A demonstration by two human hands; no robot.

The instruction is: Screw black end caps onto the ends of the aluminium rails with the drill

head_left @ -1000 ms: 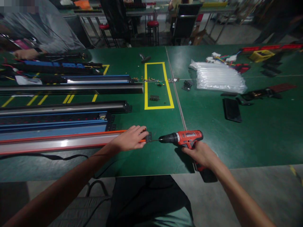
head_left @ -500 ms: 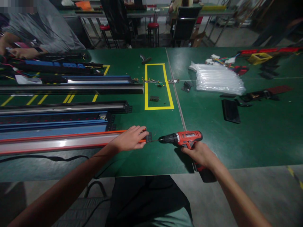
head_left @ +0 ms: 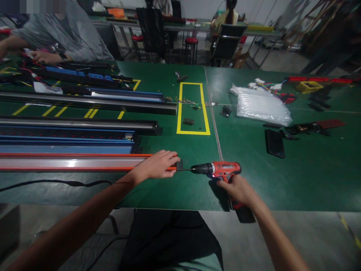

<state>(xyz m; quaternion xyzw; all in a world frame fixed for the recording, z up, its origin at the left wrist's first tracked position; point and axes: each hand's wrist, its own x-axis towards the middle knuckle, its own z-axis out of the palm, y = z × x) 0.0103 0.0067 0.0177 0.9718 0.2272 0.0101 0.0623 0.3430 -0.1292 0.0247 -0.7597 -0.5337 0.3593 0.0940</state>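
The red bar (head_left: pixel 70 163) lies on the surface (head_left: pixel 310 173), its right end under your left grip (head_left: pixel 159 165), which clasps it. Your right grip (head_left: pixel 243 189) wraps the drill (head_left: pixel 224 168); its bit (head_left: pixel 186 169) seems to touch the end cap (head_left: pixel 179 165).

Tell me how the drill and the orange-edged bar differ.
The drill is compact; the orange-edged bar is long and leaves the picture at the left. The right hand holds the drill up; the bar lies along the table, its end gripped by the left hand. The drill is red and black; the bar is pale between orange edges. Both are held by one hand.
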